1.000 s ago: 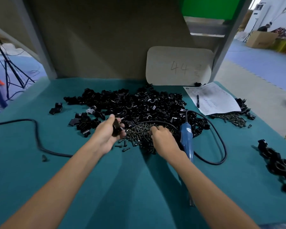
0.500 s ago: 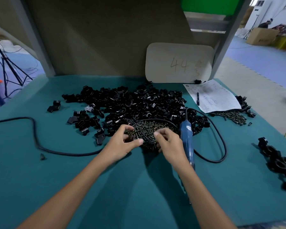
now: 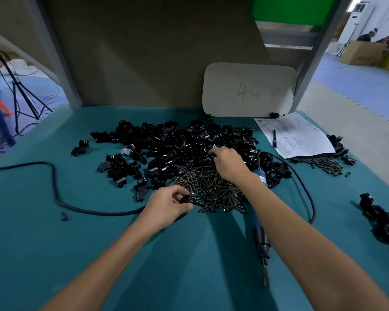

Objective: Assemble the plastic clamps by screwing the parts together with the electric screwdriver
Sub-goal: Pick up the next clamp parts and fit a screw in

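Left hand: at the near left edge of the screws, thumb and fingers pinching a dark piece (clamp part or screw, too small to tell).
Right hand: past the screws, fingers curled down into the parts. I cannot tell whether they grip one.
Parts: a wide black heap across the middle of the table, with a few strays to its left.
Screws: a heap touching the near side of the parts, between the two hands.
Screwdriver: lies on the table just right of the screws, bit toward the person. The right forearm crosses above it and no hand is on it.
Cord: loops from the screwdriver's far end round to the right.
Cable: runs in from the left edge toward the left hand.
Table: teal cover.
Sheet: far right, with a pen on it and a small heap of screws at its near edge.
Clamps: a black cluster at the right edge, well apart from the parts.
Board: leans on the back wall, marked "44".
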The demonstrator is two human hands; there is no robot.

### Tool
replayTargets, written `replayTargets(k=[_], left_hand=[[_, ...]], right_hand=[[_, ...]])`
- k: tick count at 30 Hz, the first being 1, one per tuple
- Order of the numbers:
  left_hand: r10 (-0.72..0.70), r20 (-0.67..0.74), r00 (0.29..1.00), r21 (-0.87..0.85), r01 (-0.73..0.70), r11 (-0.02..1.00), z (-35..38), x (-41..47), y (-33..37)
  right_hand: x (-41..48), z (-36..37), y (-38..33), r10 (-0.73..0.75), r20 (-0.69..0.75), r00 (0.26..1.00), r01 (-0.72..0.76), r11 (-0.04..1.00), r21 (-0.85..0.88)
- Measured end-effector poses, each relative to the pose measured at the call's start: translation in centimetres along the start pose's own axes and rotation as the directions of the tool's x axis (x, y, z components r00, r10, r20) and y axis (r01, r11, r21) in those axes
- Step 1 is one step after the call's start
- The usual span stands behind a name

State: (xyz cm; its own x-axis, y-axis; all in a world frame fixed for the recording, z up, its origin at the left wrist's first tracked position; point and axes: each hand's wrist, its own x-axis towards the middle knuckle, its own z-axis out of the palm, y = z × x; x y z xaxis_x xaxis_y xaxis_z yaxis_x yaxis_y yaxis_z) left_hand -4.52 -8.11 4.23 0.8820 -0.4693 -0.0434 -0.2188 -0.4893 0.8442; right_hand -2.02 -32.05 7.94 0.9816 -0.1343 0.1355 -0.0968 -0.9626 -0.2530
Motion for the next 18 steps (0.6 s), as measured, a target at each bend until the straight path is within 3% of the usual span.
replayTargets(k=[4,8,9,11,13,14,18], left_hand=[[0.094,-0.018,0.995,0.154,-0.091,0.984,-0.1,0.2,0.3],[0.146,0.041,0.989,0.228,-0.151,0.962,-0.3,0.6,0.6],[0.151,0.038,0.988,0.196,-0.156,0.968,-0.2,0.6,0.7],[0.123,0.009,0.992,0.004,-0.123,0.992,-0.1,0.6,1.3],[0.019,-0.007,1.000,-0.226,-0.020,0.974,0.1,0.9,1.9],[-0.059,-0.001,0.998,-0.336,0.055,0.940,0.3,1.0,2.1],[-0.326,0.058,0.943,-0.554,0.302,0.776,1.1,0.9,3.2]], right_hand=[[2.2,1.5,-0.8,-0.053,0.131,0.990,0.073,0.986,-0.150],[2.8,1.9,-0.6,-0.045,0.046,0.998,0.054,0.972,-0.229],[2.7,1.8,-0.4,-0.023,0.005,1.000,0.024,0.988,-0.150],[1.8,1.2,-0.5,0.100,-0.054,0.994,-0.086,0.972,0.220],[0.0,0.6,-1.1,0.213,0.012,0.977,-0.175,0.768,0.616],[-1.0,0.5,-1.4,0.225,0.050,0.973,-0.188,0.651,0.735],[-5.4,0.5,-2.4,0.203,0.122,0.972,-0.185,0.332,0.925]])
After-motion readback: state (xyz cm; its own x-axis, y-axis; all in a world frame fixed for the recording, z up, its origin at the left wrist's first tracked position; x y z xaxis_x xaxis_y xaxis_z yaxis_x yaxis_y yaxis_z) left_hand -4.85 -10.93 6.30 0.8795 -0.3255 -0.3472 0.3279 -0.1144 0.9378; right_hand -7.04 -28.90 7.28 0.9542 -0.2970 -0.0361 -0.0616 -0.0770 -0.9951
